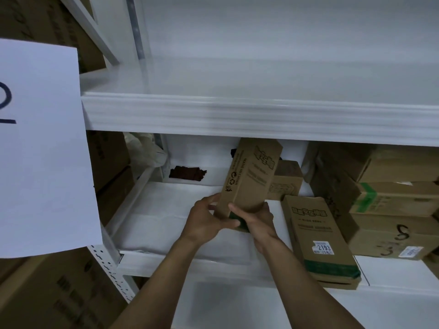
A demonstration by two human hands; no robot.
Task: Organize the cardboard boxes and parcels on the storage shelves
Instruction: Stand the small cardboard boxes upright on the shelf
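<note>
Left hand (206,218), right hand (260,218): my fingers clamped near end of long brown cardboard box (251,176); axis pointed up, away from me.

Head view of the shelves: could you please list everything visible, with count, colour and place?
held box: one, brown, tilted above the lower shelf
flat box: one, brown with green band, lying on lower shelf, right of held box
small box: one, brown, back of lower shelf
stacked boxes: several, brown, right end of lower shelf
dark scrap: one, dark brown, back of lower shelf
paper sheet: one, white, at left
upper shelf: one, white, above
left hand: grips held box's lower end
right hand: grips held box's lower end
</note>
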